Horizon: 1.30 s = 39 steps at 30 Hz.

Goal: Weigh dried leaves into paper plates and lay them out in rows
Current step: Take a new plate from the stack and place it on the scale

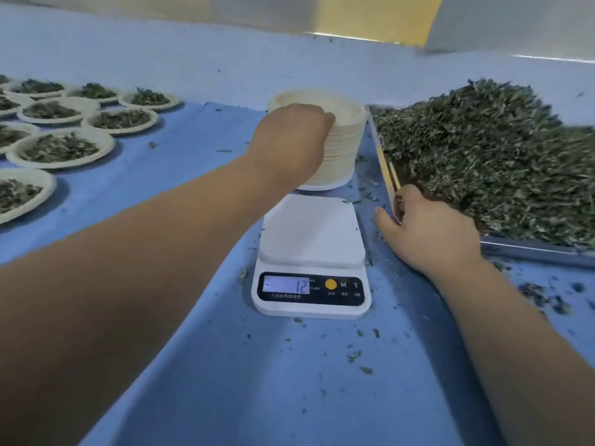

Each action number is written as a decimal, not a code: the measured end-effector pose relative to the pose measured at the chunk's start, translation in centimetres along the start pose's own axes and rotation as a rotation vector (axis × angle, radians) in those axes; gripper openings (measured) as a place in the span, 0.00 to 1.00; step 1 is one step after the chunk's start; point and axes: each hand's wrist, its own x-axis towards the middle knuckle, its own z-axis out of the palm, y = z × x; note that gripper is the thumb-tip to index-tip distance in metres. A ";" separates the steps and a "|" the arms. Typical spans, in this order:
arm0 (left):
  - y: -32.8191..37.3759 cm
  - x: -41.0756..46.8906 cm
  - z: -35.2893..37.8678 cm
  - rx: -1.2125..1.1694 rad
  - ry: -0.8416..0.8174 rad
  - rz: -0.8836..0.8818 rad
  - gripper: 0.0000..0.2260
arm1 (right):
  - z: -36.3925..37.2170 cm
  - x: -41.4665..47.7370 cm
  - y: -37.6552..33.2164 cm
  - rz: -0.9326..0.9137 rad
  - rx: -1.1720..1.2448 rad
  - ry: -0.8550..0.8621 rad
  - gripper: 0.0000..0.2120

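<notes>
Peeling a plate: the left hand (289,136) sits over the top of the stack (346,146), fingers curled round its upper plates. The plates nest tightly, so two could lift as one.
Stack: it stands just behind the scale (310,252), between the filled plates and the tray. It is tall on a small foot, so a sideways tug might tip it onto the scale or against the tray.
Scale: the platform is bare and the display shows minus 12, which I take for a plate's tare. A doubled plate would make every gram of leaf read wrong.
Leaves (483,149): they are heaped well above the rim of the tray (531,249) at the right. A careless grab would likely send more over the edge.
Right hand (428,233): it is at the tray's near-left corner, fingers curled at the rim. I cannot tell whether it grips the rim, pinches leaves or holds nothing. A nudge to the tray here could slide it into the stack.
Stick (394,175): it lies along the rim just beyond that hand and could be knocked off.
Filled plates (61,149): they sit in rows at the far left, rims touching. The left forearm passes near the closest one, and a low swing back could clip it.
Crumbs (354,355): they are scattered on the table (225,397) round the scale. Any that land on the platform would add stray weight.
</notes>
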 end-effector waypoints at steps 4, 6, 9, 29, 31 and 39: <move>-0.6 0.5 -0.4 0.122 0.014 0.074 0.10 | 0.2 0.0 0.0 0.022 -0.018 -0.011 0.19; -0.6 0.7 -0.6 0.143 -0.005 0.101 0.11 | 0.1 -0.1 -0.1 0.033 -0.017 -0.013 0.19; -0.9 0.8 -1.0 0.158 -0.016 0.121 0.10 | 0.0 0.0 -0.2 0.026 -0.015 -0.018 0.19; -1.5 1.7 -2.3 0.113 -0.008 0.228 0.08 | 0.5 0.0 0.3 -0.060 -0.019 0.010 0.19; -1.5 1.9 -2.3 0.081 0.006 0.224 0.10 | 0.5 -0.1 0.4 -0.066 -0.027 0.006 0.20; -1.1 2.4 -2.3 0.175 0.024 0.253 0.11 | 0.7 0.0 0.5 -0.065 -0.020 0.010 0.19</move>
